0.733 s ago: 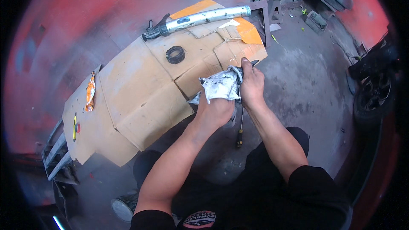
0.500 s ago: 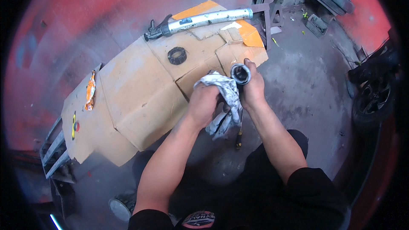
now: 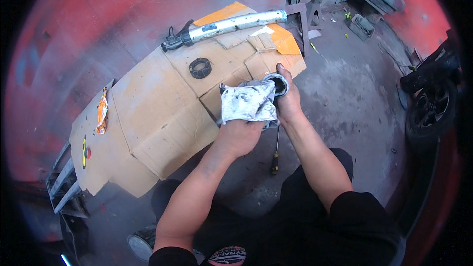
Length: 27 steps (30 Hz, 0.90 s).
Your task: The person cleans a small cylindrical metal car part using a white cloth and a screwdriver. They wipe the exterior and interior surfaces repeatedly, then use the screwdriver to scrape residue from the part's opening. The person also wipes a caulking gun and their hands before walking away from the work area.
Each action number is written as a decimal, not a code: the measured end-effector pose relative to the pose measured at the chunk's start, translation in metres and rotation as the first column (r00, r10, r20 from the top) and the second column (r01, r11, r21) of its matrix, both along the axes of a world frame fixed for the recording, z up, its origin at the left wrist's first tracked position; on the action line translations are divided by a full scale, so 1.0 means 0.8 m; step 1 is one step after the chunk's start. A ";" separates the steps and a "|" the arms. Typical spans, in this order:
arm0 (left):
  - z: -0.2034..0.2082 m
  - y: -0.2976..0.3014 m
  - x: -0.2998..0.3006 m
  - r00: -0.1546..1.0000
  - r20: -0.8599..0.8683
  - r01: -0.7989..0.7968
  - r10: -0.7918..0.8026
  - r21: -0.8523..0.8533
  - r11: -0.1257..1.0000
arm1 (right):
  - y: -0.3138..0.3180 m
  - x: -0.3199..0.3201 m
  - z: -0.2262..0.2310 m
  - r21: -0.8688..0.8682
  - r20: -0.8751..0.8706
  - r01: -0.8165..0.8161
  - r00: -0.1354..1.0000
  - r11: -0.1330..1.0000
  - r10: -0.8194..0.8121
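My left hand (image 3: pixel 240 137) is closed round a white cloth rag (image 3: pixel 248 103) with dark smears. My right hand (image 3: pixel 290 102) grips a hollow round part (image 3: pixel 280 84) with a pale metal rim and dark inside, its thumb along the far right side. The rag lies against the left edge of that part, and its folds hide my left fingertips. Beyond both hands, a black ring (image 3: pixel 200 68) with a notched edge rests on a cardboard sheet (image 3: pixel 162 103). A sealant gun (image 3: pixel 236 25) with a silver barrel and black handle end lies across the cardboard's far edge.
Below my hands a screwdriver (image 3: pixel 275 162) lies on the floor. An orange crumpled wrapper (image 3: pixel 102 113) and a yellow utility knife (image 3: pixel 84 151) are on the cardboard's left. A jack stand (image 3: pixel 315 9) is at the back; a car wheel (image 3: pixel 431 111) stands at right, a can (image 3: pixel 141 244) lower left.
My left hand has turned and moved slightly nearer to me. The rag, bunched and hanging before, now spreads over the hand and meets the round part's rim. My right hand keeps its grip.
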<state>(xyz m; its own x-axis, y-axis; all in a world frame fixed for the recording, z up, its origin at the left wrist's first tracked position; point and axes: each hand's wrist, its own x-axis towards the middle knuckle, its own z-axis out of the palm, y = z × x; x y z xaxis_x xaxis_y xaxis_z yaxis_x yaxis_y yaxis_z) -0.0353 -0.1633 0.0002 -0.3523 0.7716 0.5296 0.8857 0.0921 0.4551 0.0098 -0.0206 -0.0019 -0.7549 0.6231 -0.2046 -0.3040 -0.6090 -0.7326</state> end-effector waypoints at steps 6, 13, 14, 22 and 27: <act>0.013 0.013 0.007 0.969 0.244 0.027 -0.036 0.039 0.999 | 0.005 0.004 -0.004 0.143 0.119 0.018 0.992 0.989 -0.036; 0.004 0.008 0.006 0.981 0.192 -0.006 0.023 -0.086 0.996 | 0.017 0.003 -0.021 0.584 0.167 -0.077 0.986 0.808 -0.027; 0.000 0.010 0.003 0.975 0.221 0.043 -0.026 -0.072 0.996 | 0.019 0.006 -0.023 0.582 0.162 -0.075 0.986 0.810 -0.025; -0.008 0.017 0.006 0.602 0.752 0.328 -0.270 0.076 0.942 | 0.034 0.016 -0.020 0.641 0.072 -0.075 0.997 0.764 0.038; 0.003 0.015 0.016 -0.330 0.847 0.193 -0.418 0.493 0.848 | 0.036 0.025 -0.010 0.648 0.035 -0.104 0.994 0.754 0.107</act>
<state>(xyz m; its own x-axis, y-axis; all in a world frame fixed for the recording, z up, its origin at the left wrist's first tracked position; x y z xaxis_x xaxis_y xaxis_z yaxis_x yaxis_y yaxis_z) -0.0225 -0.1510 0.0028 -0.2245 0.9742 -0.0232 -0.6952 -0.1434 0.7044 0.0298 0.0085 -0.0095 -0.8238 0.5217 0.2219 -0.2701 -0.0170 -0.9627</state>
